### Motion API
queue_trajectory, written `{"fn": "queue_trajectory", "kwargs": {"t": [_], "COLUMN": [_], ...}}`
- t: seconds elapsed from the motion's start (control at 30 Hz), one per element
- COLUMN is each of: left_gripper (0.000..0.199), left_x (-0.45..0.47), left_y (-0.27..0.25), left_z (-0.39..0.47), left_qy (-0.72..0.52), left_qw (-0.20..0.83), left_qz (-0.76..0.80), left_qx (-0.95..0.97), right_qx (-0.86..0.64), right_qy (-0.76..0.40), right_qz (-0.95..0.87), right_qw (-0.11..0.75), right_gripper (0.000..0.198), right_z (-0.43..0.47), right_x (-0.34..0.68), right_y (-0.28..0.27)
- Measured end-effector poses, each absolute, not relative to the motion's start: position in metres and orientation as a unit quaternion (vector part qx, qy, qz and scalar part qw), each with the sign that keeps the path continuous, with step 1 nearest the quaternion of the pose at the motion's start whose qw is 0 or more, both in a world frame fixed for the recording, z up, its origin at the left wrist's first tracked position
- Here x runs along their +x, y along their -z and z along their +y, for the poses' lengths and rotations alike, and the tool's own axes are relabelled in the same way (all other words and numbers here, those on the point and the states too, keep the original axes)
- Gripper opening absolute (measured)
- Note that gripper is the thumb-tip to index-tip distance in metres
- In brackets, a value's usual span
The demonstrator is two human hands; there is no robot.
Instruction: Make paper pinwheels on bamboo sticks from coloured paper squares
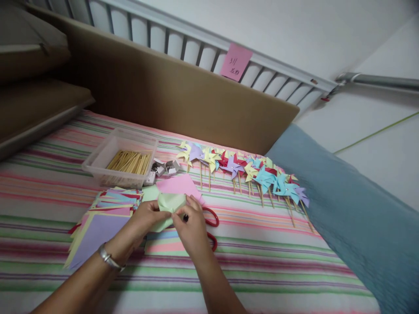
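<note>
Between my two hands is a pale green sheet of paper (170,201), its edges bent in toward the middle. My left hand (150,218) pinches it from the left, thumb pressed near the centre. From the right, my right hand (191,220) grips the same paper, fingertips meeting the left thumb; anything small under them is hidden. Just right of that hand show the red handles of scissors (212,216), their blades covered. A pink paper sheet (181,186) lies behind the hands. Beside my left wrist is a stack of coloured paper squares (101,233).
A clear plastic box (94,163) holds thin wooden sticks (131,162). Small boxes of metal pins (170,167) stand next to it. Several finished paper pinwheels (232,166) on sticks lie at the right rear. A cardboard panel (183,100) leans against the radiator.
</note>
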State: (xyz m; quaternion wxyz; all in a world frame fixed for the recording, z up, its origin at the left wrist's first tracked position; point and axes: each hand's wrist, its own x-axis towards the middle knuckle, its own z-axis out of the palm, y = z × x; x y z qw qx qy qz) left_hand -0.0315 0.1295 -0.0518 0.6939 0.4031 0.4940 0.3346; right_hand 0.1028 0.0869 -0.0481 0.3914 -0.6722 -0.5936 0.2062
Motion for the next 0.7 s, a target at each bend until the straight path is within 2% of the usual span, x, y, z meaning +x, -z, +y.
{"fn": "queue_trajectory", "kwargs": {"t": [0.07,0.17,0.23,0.43,0.7], "left_gripper": [0.020,0.015,0.015,0.010,0.008], "left_x": [-0.033,-0.036,-0.037,-0.031,-0.030], "left_y": [0.054,0.057,0.058,0.060,0.057], "left_z": [0.132,0.134,0.133,0.124,0.120], "left_qy": [-0.330,-0.290,-0.250,-0.193,-0.193], "left_qw": [0.687,0.687,0.692,0.703,0.707], "left_qz": [0.497,0.487,0.463,0.368,0.360], "left_qx": [0.414,0.453,0.494,0.577,0.577], "right_qx": [-0.675,-0.684,-0.677,-0.600,-0.570], "right_qy": [-0.203,-0.190,-0.214,-0.382,-0.467], "right_qz": [-0.585,-0.569,-0.582,-0.642,-0.589], "right_qw": [0.400,0.416,0.398,0.287,0.331], "right_gripper": [0.008,0.045,0.059,0.049,0.050], "right_z": [0.086,0.085,0.084,0.079,0.083], "right_x": [0.105,0.115,0.123,0.133,0.136], "right_y": [0.044,0.032,0.025,0.019,0.028]}}
